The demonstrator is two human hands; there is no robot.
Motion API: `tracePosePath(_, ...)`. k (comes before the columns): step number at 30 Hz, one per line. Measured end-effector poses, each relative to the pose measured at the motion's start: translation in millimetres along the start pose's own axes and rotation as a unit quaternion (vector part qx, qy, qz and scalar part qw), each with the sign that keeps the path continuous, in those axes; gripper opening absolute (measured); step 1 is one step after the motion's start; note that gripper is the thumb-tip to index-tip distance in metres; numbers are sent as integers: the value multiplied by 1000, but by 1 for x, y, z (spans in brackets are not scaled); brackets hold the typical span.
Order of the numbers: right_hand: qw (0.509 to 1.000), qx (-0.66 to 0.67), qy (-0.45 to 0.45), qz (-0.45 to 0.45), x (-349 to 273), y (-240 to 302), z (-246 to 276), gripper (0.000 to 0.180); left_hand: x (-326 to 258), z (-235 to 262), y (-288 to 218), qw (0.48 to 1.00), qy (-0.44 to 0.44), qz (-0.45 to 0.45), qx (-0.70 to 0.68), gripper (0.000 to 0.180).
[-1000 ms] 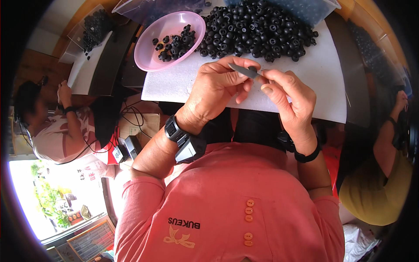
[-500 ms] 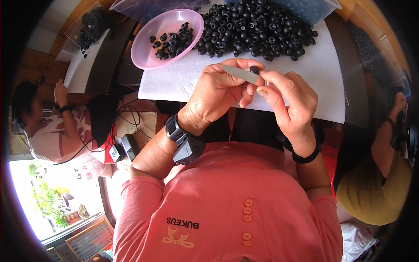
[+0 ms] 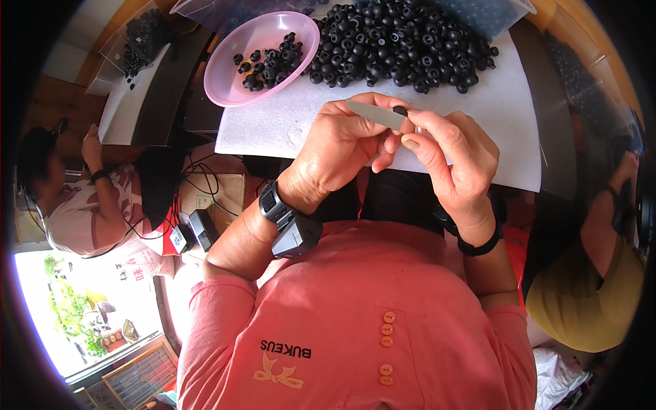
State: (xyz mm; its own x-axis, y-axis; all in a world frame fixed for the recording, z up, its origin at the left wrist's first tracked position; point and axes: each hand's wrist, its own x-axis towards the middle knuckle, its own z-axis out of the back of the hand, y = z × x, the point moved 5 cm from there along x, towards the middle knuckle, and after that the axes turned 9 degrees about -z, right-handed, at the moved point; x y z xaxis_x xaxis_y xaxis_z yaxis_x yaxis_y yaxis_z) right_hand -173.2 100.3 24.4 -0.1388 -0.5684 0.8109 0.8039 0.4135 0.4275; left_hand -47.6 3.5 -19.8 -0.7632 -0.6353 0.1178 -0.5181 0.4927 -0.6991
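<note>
Above the near part of the white mat [image 3: 273, 133], my two hands meet. My left hand [image 3: 336, 140] is closed around a small round black part [image 3: 400, 110], of which only a bit shows at the fingertips. Between thumb and fingers my right hand [image 3: 459, 154] grips a small knife [image 3: 374, 115]. Its flat grey blade points left across my left thumb, close beside the black part; most of the handle is hidden by my fingers. Beyond my hands lies a large heap of similar black parts [image 3: 403, 48], some showing a round hole.
A pink plate [image 3: 219, 75] with several black parts stands left of the heap. Clear plastic bins [image 3: 488, 17] border the mat's far side. One person [image 3: 96, 205] sits at a table on the left, another [image 3: 581, 287] on the right. Cables [image 3: 205, 178] hang at the left.
The black part at my left fingertips has turned slightly, and the blade has shifted very little. Both hands keep nearly the same place.
</note>
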Motion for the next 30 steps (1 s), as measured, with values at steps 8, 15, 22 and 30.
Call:
tracePosePath(8,1000,-2,-2,-4,1,-2,2,21,2,1,0,1000,0,7,22,19)
tracePosePath(15,1000,-7,-1,-13,0,-3,3,21,2,-1,1,1000,-13,6,27,16)
tracePosePath(22,999,12,11,-28,2,-1,3,19,1,-3,0,999,-14,10,41,18)
tracePosePath(30,990,87,40,-104,-7,-6,-4,20,-4,-3,4,998,-47,-6,33,17)
